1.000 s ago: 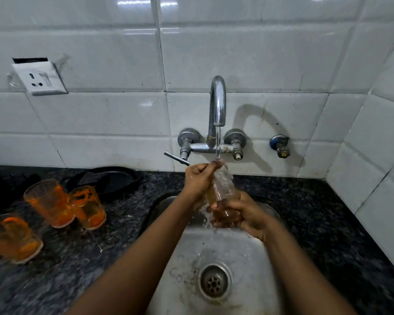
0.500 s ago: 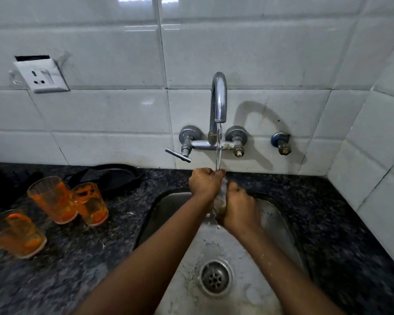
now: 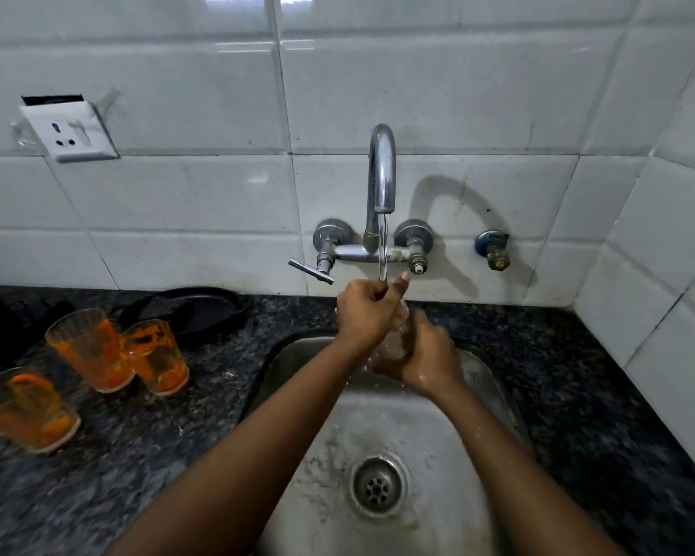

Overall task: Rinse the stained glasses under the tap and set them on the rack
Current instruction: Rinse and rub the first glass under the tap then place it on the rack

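We are looking down over the steel sink; its drain is sitting nearest us at 6 o'clock. Both forearms are reaching up toward 12 o'clock. Our right hand is cupping the clear glass from below, fingers curled around it; our left hand is closing over its top. The glass is mostly hidden between them, held over the sink basin. Water is falling from the tap onto the left hand. At 9 o'clock, three orange-stained glasses are standing on the dark speckled desk. Beyond them, a black pan is lying against the tiled wall.
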Demonstrator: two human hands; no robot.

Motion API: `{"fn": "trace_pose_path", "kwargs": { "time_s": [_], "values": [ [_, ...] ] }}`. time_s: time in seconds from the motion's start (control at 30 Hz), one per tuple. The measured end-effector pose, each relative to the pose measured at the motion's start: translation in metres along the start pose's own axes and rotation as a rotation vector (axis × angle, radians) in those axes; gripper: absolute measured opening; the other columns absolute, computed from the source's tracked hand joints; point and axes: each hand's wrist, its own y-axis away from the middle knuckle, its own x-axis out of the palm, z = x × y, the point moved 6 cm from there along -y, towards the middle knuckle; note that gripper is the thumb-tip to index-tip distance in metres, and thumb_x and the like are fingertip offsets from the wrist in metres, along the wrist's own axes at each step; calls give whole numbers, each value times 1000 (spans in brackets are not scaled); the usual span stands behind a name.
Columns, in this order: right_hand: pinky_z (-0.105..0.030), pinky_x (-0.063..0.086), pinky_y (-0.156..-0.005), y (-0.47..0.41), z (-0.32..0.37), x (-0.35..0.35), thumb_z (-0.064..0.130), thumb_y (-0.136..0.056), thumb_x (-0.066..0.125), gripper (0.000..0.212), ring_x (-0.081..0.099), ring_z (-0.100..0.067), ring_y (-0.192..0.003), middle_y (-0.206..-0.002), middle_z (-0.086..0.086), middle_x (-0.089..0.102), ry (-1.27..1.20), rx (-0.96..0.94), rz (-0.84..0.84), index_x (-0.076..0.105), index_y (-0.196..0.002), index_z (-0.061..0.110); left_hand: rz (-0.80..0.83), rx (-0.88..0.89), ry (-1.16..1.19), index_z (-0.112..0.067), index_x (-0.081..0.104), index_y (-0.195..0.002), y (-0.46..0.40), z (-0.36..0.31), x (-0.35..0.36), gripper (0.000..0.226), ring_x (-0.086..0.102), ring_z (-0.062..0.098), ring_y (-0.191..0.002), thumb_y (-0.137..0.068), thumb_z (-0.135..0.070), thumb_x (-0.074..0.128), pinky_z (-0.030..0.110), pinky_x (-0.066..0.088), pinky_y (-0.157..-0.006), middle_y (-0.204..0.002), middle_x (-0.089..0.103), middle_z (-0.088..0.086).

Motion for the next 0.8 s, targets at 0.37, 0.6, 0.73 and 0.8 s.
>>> {"fn": "trace_pose_path", "kwargs": {
  "time_s": [0.37,0.6,0.73,0.8],
  "values": [
    [-38,40,-104,-24,13,-4,26,-72,76,76,48,-24,-120,-132,-8,50,262,-442,63,37,-135,16,720,877,-1400,-25,35,-141,19,22,15,56,24,24,-142,-87,-16,50,50,6,-118,-150,34,6],
    [-34,47,-82,-20,15,-2,39,-71,73,54,62,-24,-96,-102,-2,62,432,-243,144,43,-113,22,565,-226,289,3,65,-90,22,35,2,23,65,28,-82,-83,-20,61,40,53,-82,-84,68,12],
    [-40,46,-84,-5,32,10,29,-83,64,58,60,-29,-101,-112,-12,58,737,-160,-102,31,-128,15,-129,-393,519,-15,57,-63,30,52,0,34,54,11,-54,-88,-37,56,25,47,-55,-58,60,0],
    [-37,50,-72,7,38,19,32,-76,70,75,64,-28,-88,-104,-13,61,754,-232,-201,26,-133,15,-345,-439,503,-18,53,-50,28,52,-4,41,50,11,-48,-83,-38,64,25,45,-54,-47,54,-2]
  ]
}}
